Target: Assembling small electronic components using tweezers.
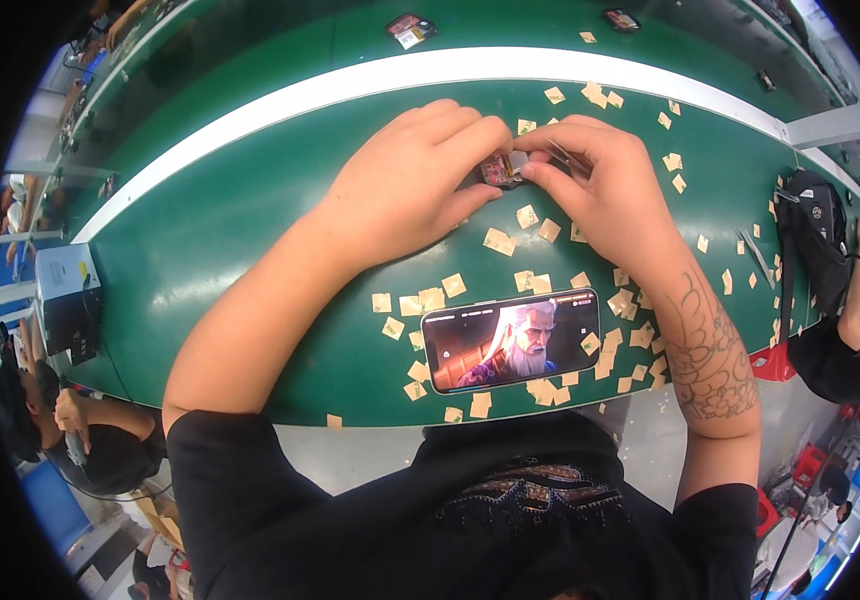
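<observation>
Many small tan paper squares [497,241] lie scattered on the green tabletop [250,230], most of them at three to six o'clock from my hands. A phone [512,340] with a lit screen lies flat at six o'clock, near my body. A white stripe [350,85] crosses the tabletop at twelve o'clock. Between my hands I hold a small dark part [498,170] with a reddish face. My left hand [410,180] fingers pinch it from nine o'clock. My right hand [600,180] fingers pinch thin metal tweezers [558,152] beside it.

Green bench [250,230]: phone [512,338], scattered tan paper bits [498,241].
</observation>
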Demonstrator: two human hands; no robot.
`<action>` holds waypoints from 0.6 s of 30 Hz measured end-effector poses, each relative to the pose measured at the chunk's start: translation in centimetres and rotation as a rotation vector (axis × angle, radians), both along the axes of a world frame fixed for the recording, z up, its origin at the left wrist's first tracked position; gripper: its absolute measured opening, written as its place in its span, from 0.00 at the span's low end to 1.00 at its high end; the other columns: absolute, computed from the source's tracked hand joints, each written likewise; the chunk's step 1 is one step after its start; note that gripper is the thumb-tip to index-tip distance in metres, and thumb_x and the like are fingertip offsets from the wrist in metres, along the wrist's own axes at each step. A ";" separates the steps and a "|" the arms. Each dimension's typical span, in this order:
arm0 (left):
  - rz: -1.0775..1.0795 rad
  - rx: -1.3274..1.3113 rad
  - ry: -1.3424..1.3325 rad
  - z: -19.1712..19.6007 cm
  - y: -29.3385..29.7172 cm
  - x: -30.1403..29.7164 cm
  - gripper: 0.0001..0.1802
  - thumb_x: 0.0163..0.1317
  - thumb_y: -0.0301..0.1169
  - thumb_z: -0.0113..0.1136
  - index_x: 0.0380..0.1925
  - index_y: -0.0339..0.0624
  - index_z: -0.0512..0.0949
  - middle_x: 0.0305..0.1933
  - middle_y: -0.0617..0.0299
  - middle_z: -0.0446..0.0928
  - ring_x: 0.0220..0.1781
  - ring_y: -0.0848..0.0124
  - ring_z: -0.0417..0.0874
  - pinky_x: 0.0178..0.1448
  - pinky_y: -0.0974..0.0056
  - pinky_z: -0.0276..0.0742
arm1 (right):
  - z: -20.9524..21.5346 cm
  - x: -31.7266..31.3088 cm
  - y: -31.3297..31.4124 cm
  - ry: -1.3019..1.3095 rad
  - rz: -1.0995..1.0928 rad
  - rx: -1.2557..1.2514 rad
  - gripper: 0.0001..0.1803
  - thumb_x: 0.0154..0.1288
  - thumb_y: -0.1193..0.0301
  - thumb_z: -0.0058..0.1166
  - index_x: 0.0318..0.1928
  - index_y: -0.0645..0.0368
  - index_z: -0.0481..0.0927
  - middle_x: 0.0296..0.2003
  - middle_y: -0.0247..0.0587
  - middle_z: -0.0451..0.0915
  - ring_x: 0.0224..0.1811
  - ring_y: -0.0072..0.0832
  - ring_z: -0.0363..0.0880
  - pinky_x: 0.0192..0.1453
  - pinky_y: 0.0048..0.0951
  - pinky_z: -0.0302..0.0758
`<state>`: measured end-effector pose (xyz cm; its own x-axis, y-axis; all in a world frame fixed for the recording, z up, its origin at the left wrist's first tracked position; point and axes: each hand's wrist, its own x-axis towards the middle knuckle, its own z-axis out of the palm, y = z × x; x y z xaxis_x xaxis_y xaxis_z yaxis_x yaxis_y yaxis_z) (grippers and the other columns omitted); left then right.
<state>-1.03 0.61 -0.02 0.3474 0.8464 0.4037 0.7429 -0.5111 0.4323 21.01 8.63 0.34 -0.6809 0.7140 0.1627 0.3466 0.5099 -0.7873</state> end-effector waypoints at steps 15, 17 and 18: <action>0.016 -0.019 0.019 0.2 -0.1 0.0 0.23 0.56 0.26 0.79 0.50 0.42 0.79 0.47 0.56 0.83 0.52 0.53 0.83 0.56 0.53 0.81 | 0.4 -0.9 -0.6 -0.090 -0.054 0.220 0.05 0.68 0.76 0.64 0.41 0.63 0.89 0.35 0.49 0.86 0.38 0.45 0.87 0.46 0.41 0.82; 0.024 -0.028 0.022 0.1 -0.2 0.0 0.23 0.56 0.26 0.79 0.51 0.42 0.79 0.47 0.56 0.83 0.52 0.53 0.84 0.56 0.54 0.82 | 0.0 -0.5 -0.5 -0.016 -0.028 0.121 0.05 0.67 0.76 0.65 0.42 0.62 0.89 0.35 0.47 0.85 0.38 0.46 0.87 0.46 0.41 0.82; 0.038 -0.040 0.019 0.1 -0.3 0.0 0.24 0.56 0.26 0.79 0.51 0.42 0.80 0.47 0.56 0.83 0.52 0.54 0.84 0.56 0.54 0.82 | 0.2 -0.2 -0.4 -0.012 -0.034 0.124 0.05 0.67 0.76 0.65 0.42 0.62 0.89 0.35 0.47 0.85 0.38 0.46 0.87 0.46 0.41 0.82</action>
